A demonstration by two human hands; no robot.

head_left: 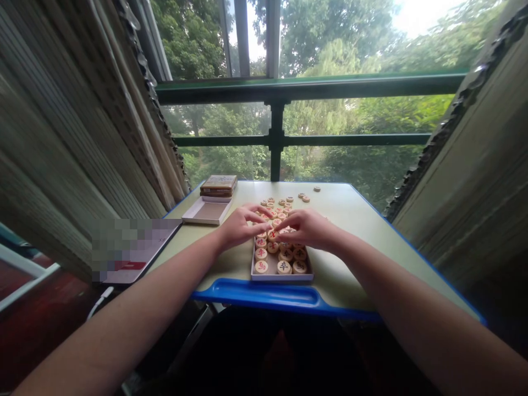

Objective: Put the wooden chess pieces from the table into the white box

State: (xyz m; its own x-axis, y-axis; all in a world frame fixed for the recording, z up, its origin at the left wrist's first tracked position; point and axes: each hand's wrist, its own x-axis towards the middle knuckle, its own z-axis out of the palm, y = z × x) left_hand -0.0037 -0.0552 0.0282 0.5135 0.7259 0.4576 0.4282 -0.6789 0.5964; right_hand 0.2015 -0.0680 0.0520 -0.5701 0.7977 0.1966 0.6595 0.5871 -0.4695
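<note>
Round wooden Chinese chess pieces (pixel 261 267) with red or black characters fill much of a shallow white box (pixel 282 278). More loose pieces (pixel 306 198) lie on the table behind it. My left hand (pixel 243 224) reaches over the box's left side, its fingers apart and stretched over the pieces. From the right, my right hand (pixel 303 226) comes in with its fingers bent, the fingertips closed around the edge of a red-marked Chinese chess piece (pixel 272 235). Both hands cover part of the box and the pieces beneath.
To the left on the table (pixel 350 264) lies a shallow box lid (pixel 206 212), with a small stacked box (pixel 218 185) behind it. A laptop (pixel 144 256) is at the left edge. A blue tray groove (pixel 264 294) runs along the front; curtains and a railed window surround the table.
</note>
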